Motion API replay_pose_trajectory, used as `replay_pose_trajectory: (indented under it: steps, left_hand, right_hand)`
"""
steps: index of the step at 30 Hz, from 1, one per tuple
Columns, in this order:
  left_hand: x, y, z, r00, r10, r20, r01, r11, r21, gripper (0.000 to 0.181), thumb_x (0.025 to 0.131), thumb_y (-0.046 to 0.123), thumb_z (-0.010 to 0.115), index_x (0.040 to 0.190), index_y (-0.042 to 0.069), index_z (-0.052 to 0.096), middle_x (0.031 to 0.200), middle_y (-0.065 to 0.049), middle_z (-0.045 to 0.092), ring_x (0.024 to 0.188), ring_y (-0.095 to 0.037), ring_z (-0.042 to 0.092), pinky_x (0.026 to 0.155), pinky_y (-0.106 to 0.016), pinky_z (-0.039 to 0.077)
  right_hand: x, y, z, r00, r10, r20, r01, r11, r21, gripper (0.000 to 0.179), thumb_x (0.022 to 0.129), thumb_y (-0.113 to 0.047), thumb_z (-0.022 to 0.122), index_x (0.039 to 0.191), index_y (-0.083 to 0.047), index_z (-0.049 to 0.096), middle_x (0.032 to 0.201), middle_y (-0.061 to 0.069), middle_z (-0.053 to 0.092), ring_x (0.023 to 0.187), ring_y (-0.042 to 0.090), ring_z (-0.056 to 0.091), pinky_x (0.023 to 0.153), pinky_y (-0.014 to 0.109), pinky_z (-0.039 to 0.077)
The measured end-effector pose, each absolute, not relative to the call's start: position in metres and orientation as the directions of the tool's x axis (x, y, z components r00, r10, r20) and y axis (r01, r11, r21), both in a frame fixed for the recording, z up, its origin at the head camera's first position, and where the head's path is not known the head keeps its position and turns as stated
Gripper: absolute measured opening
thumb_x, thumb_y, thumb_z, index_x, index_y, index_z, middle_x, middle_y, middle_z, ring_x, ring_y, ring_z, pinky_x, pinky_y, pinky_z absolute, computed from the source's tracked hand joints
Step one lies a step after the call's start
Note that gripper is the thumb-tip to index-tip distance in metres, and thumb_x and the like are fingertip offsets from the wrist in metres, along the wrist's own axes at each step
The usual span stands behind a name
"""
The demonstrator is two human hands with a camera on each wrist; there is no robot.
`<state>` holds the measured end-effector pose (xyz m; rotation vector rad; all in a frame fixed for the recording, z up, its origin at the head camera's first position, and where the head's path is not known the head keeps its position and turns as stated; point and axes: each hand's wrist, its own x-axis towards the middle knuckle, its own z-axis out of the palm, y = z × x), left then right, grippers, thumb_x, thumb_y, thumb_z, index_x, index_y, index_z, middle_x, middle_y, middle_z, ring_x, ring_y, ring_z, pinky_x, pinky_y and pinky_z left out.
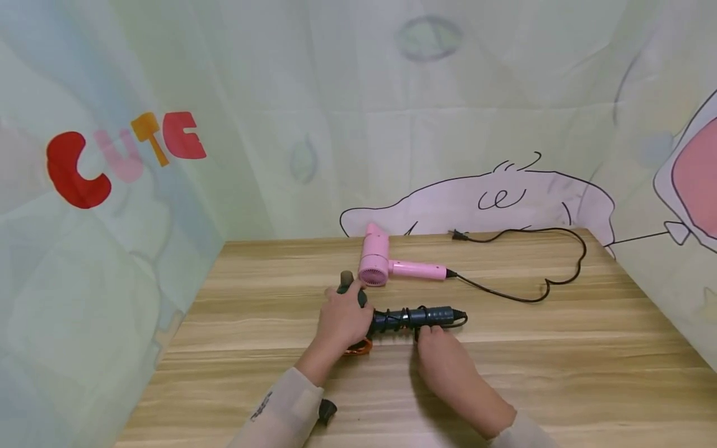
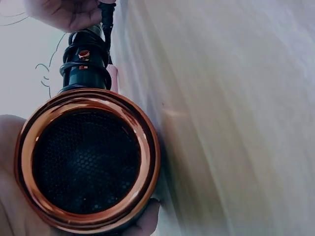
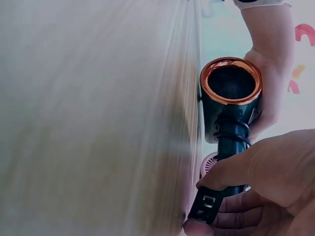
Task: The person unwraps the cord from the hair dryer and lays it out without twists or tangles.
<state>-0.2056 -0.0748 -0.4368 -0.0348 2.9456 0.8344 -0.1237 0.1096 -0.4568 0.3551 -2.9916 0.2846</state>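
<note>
Hands (image 1: 344,317) (image 1: 448,367) partly hide the dark hairdryer (image 1: 414,318); head view's bottom edge crops both sleeves (image 1: 285,401) (image 1: 522,434)

Dark green hair dryer (image 3: 215,113), copper rim (image 2: 149,162); pink hair dryer (image 1: 374,252), black cord (image 1: 529,302); wood-grained tan table (image 1: 560,354).

Beneath the left hand (image 1: 344,317) and the right hand (image 1: 448,361), a wood-grained tabletop (image 1: 252,292) is spreading out in streaky pale-brown bands. Beyond both hands, a light green fabric backdrop (image 1: 252,81) is hanging behind the far edge, showing creases and faint ovals (image 1: 430,38). Low on it, beyond the right hand, a pale lilac cartoon figure (image 1: 504,193) outlined in black is appearing. Farther left than the left hand, a pale blue-green side panel (image 1: 112,280) is meeting the backdrop, the word CUTE (image 1: 147,127) running toward that corner in red, pink and orange. Well to the right hand's right, a pink balloon drawing (image 1: 697,177) is trailing its string, while soft light is falling across the wood
</note>
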Motion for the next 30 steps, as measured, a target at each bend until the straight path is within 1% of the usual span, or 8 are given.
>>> replay_pose_trajectory:
  steps: [8, 14, 16, 18, 21, 25, 28, 30]
  left_hand:
    - [-0.207, -0.09, -0.433, -0.994, 0.023, -0.102, -0.046, 0.778, 0.627, 0.042, 0.1, 0.036, 0.056, 0.141, 0.03, 0.053, 0.134, -0.029, 0.042, 0.084, -0.036, 0.057, 0.064, -0.039, 0.048]
    - [-0.206, -0.095, -0.428, -0.992, 0.043, -0.119, -0.046, 0.75, 0.659, 0.04, 0.101, 0.039, 0.054, 0.14, 0.032, 0.051, 0.128, -0.026, 0.044, 0.089, -0.036, 0.058, 0.065, -0.04, 0.052]
    - [-0.205, -0.096, -0.425, -0.991, 0.052, -0.126, -0.046, 0.741, 0.67, 0.039, 0.101, 0.04, 0.053, 0.14, 0.032, 0.05, 0.127, -0.024, 0.044, 0.09, -0.036, 0.058, 0.066, -0.041, 0.053]
    - [-0.205, -0.097, -0.424, -0.99, 0.061, -0.13, -0.045, 0.726, 0.686, 0.039, 0.101, 0.04, 0.054, 0.139, 0.033, 0.05, 0.127, -0.024, 0.045, 0.092, -0.036, 0.058, 0.067, -0.041, 0.054]
    - [-0.204, -0.099, -0.423, -0.988, 0.078, -0.132, -0.04, 0.702, 0.711, 0.038, 0.1, 0.041, 0.054, 0.138, 0.034, 0.051, 0.127, -0.022, 0.046, 0.096, -0.037, 0.058, 0.069, -0.043, 0.055]
    - [-0.203, -0.103, -0.423, -0.987, 0.106, -0.121, -0.015, 0.689, 0.725, 0.037, 0.1, 0.039, 0.055, 0.136, 0.034, 0.052, 0.127, -0.02, 0.047, 0.098, -0.037, 0.058, 0.073, -0.046, 0.056]
    - [-0.201, -0.108, -0.423, -0.984, 0.133, -0.116, 0.006, 0.681, 0.732, 0.036, 0.101, 0.037, 0.056, 0.136, 0.032, 0.052, 0.125, -0.019, 0.049, 0.097, -0.036, 0.059, 0.073, -0.046, 0.056]
    - [-0.2, -0.111, -0.424, -0.982, 0.152, -0.116, 0.016, 0.672, 0.74, 0.035, 0.101, 0.036, 0.056, 0.136, 0.032, 0.053, 0.124, -0.018, 0.049, 0.096, -0.035, 0.059, 0.072, -0.045, 0.057]
  right_hand:
    - [-0.126, 0.118, -0.454, -0.974, -0.188, 0.128, -0.222, 0.911, -0.348, 0.023, 0.083, 0.007, 0.065, 0.104, 0.011, 0.059, 0.086, 0.02, 0.063, 0.082, 0.035, 0.065, 0.074, 0.047, 0.058]
    - [-0.13, 0.126, -0.456, -0.976, -0.186, 0.111, -0.217, 0.855, -0.471, 0.033, 0.076, 0.015, 0.064, 0.107, 0.007, 0.06, 0.096, 0.018, 0.066, 0.093, 0.035, 0.066, 0.084, 0.048, 0.056]
    - [-0.133, 0.131, -0.458, -0.974, -0.198, 0.113, -0.228, 0.841, -0.49, 0.045, 0.07, 0.019, 0.061, 0.113, 0.009, 0.057, 0.098, 0.017, 0.065, 0.096, 0.033, 0.065, 0.087, 0.047, 0.056]
    - [-0.135, 0.137, -0.46, -0.967, -0.221, 0.126, -0.254, 0.839, -0.481, 0.052, 0.071, 0.019, 0.058, 0.122, 0.012, 0.052, 0.101, 0.018, 0.064, 0.101, 0.033, 0.065, 0.09, 0.047, 0.054]
    - [-0.139, 0.146, -0.463, -0.951, -0.261, 0.169, -0.31, 0.831, -0.461, 0.048, 0.084, 0.012, 0.054, 0.131, 0.014, 0.046, 0.11, 0.023, 0.063, 0.109, 0.036, 0.063, 0.096, 0.049, 0.051]
    - [-0.142, 0.159, -0.462, -0.917, -0.308, 0.253, -0.39, 0.823, -0.413, 0.038, 0.105, -0.013, 0.048, 0.137, 0.008, 0.051, 0.115, 0.022, 0.066, 0.11, 0.038, 0.064, 0.097, 0.051, 0.051]
    - [-0.145, 0.169, -0.462, -0.883, -0.33, 0.335, -0.444, 0.818, -0.366, 0.035, 0.107, -0.022, 0.051, 0.136, -0.003, 0.058, 0.114, 0.015, 0.069, 0.109, 0.034, 0.066, 0.094, 0.05, 0.053]
    - [-0.147, 0.176, -0.461, -0.849, -0.357, 0.39, -0.485, 0.819, -0.307, 0.024, 0.104, -0.02, 0.056, 0.123, -0.008, 0.063, 0.102, 0.009, 0.068, 0.099, 0.028, 0.067, 0.088, 0.046, 0.055]
